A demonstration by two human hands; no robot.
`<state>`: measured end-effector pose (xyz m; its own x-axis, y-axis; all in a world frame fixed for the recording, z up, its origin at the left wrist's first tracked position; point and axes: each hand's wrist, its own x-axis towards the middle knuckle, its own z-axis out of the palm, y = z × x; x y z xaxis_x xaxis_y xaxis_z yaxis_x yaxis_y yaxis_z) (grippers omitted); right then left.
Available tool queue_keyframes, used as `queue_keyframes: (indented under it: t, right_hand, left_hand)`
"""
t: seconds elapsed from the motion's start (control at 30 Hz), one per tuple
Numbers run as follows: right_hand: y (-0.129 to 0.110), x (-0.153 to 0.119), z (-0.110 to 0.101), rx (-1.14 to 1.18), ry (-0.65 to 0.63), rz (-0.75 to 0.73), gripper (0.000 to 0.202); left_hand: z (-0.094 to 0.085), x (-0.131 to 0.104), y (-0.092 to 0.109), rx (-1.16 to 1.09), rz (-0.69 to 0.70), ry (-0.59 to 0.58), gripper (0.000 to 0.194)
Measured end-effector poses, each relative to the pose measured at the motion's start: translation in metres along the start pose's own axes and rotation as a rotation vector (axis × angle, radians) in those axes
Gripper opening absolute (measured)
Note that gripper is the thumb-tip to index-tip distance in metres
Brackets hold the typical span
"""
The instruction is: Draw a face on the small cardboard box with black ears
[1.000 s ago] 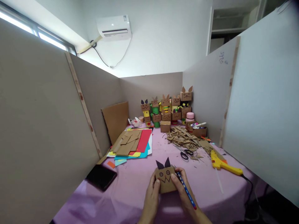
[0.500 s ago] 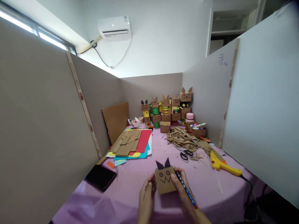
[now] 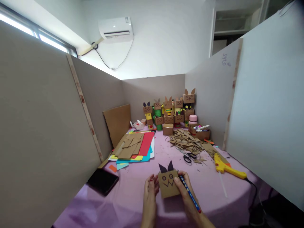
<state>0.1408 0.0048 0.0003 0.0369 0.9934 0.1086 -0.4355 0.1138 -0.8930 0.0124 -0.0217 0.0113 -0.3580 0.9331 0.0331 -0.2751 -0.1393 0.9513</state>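
A small cardboard box head (image 3: 168, 183) with two dark pointed ears, drawn eyes and a zigzag mouth stands on the purple table cover near the front edge. My right hand (image 3: 186, 196) holds its right side with the thumb on the face, and a blue pencil (image 3: 189, 193) lies in the same hand. My left hand (image 3: 150, 194) is just left of the box, fingers loosely apart and a little off its side, holding nothing.
Black scissors (image 3: 188, 156) and a heap of cardboard scraps (image 3: 186, 142) lie beyond. A yellow glue gun (image 3: 225, 166) is at the right, coloured paper with cardboard pieces (image 3: 135, 145) at the left, a black tablet (image 3: 103, 180) near the left wall, several finished box figures (image 3: 169, 110) at the back.
My left hand has let go of the box's left side and drawn slightly away. The right hand keeps the box and pencil in place.
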Motion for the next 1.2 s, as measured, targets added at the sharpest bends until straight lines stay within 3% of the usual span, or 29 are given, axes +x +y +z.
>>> queue_keyframes:
  t: [0.13, 0.37, 0.6, 0.8, 0.97, 1.03, 1.2]
  right_hand:
    - [-0.001, 0.000, 0.001, 0.011, -0.025, 0.004, 0.044]
    - [-0.004, 0.000, 0.002, 0.011, -0.008, -0.012, 0.046]
    - [-0.008, -0.003, 0.002, 0.039, -0.028, 0.005, 0.045]
    - [-0.014, -0.004, -0.001, 0.010, -0.128, 0.000, 0.034]
    - [-0.009, -0.002, 0.000, 0.000, -0.036, -0.020, 0.040]
    - [-0.011, -0.003, 0.000, 0.002, -0.058, -0.022, 0.039]
    - [-0.015, -0.005, 0.000, 0.020, -0.117, 0.000, 0.036]
  left_hand:
    - [0.011, -0.004, 0.002, 0.079, 0.028, -0.052, 0.078]
    - [0.019, -0.005, 0.000, 0.106, 0.043, -0.129, 0.073]
    - [0.012, -0.007, 0.001, -0.016, -0.006, -0.247, 0.054]
    - [0.001, 0.000, -0.004, -0.085, -0.016, -0.297, 0.058]
    - [0.004, 0.005, -0.007, -0.018, 0.002, -0.216, 0.052]
    - [0.004, 0.007, -0.008, 0.011, 0.011, -0.193, 0.054]
    - [-0.007, 0.008, -0.014, 0.019, 0.033, -0.293, 0.063]
